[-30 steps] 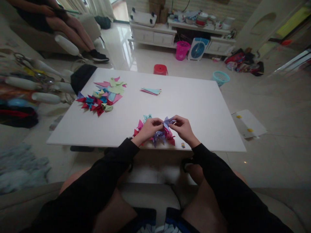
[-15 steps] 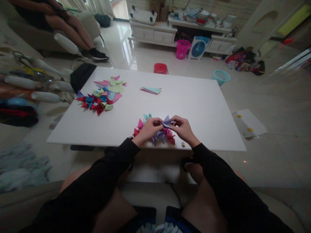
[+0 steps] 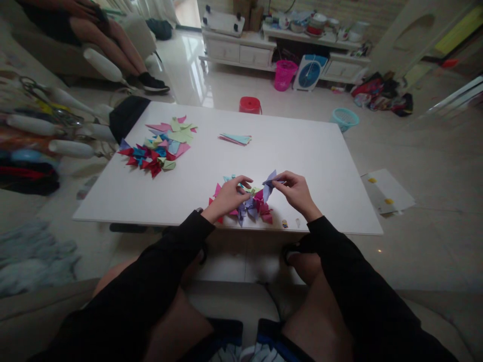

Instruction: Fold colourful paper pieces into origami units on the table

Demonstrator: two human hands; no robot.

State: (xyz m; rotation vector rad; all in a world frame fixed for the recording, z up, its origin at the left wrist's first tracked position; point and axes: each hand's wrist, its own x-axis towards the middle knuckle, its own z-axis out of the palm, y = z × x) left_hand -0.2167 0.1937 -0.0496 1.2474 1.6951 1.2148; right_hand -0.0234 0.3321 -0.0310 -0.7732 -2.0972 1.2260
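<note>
Between the thumb and fingers of my right hand (image 3: 296,190) is a lavender origami paper flower (image 3: 269,186), held just above the table. My left hand (image 3: 233,195) is apart from it, thumb and fingers parted with nothing between them. Beneath and around my left hand lies a cluster of folded paper pieces (image 3: 265,207) in pink, red, lavender, green and teal, partly hidden by that hand. All of this is near the front edge of the white table (image 3: 320,166).
A heap of colourful folded papers (image 3: 156,151) covers the table's left side. Flat paper strips (image 3: 234,139) lie at the middle back. Small stickers (image 3: 285,223) mark the front edge. Beyond stand a red stool (image 3: 250,105) and a teal basket (image 3: 345,118). A seated person (image 3: 109,42) is far left.
My left hand has let go of the lavender flower and drawn back with its fingers parted. My right hand has moved slightly right, carrying the flower, which is now turned more upright.
</note>
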